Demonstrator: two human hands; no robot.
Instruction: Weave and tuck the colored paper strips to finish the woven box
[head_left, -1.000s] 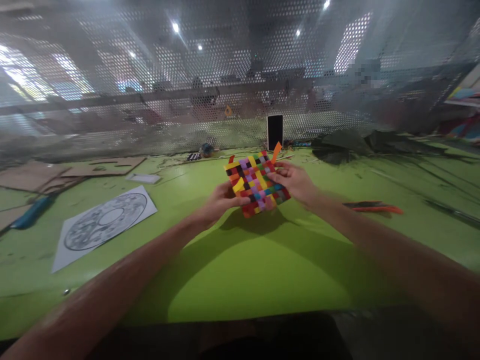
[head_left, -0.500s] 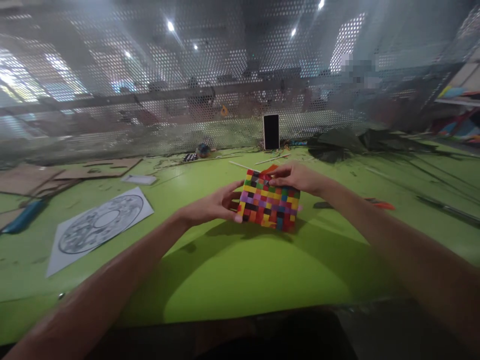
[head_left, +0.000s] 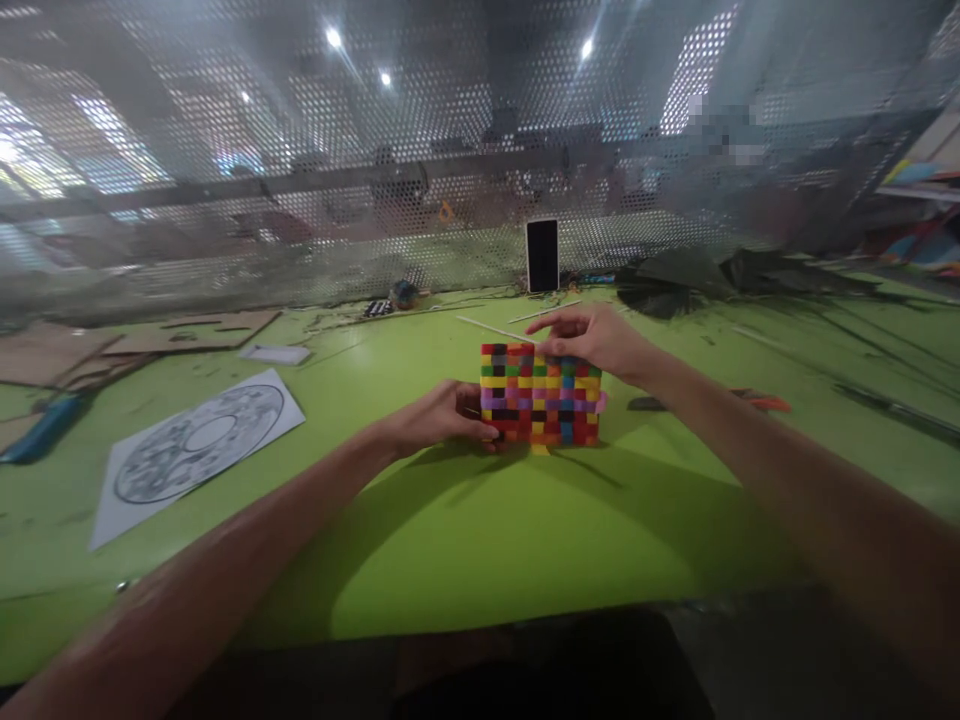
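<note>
A woven piece of coloured strips (head_left: 544, 395), in red, yellow, green, purple, blue and black checks, stands nearly upright just above or on the table; whether it is flat or hollow I cannot tell. My left hand (head_left: 442, 415) grips its left edge, thumb on the near face and the other fingers partly hidden behind. At the top edge, my right hand (head_left: 596, 340) has its thumb and fingertips closed on the weave's upper right part. Short strip ends stick out at the right side and bottom.
The green table (head_left: 480, 560) carries a printed circular drawing (head_left: 202, 440), cardboard pieces (head_left: 187, 333), and a blue-handled tool (head_left: 46, 428) at left. Beyond stand a phone-like device (head_left: 543, 256) and a perforated screen (head_left: 315, 200). Orange-handled scissors (head_left: 757, 400) and dark leaves (head_left: 667, 280) lie right.
The woven piece has turned from a tilt to nearly level, its face now squarer to me. My right hand has shifted up slightly, and my left hand has moved slightly right.
</note>
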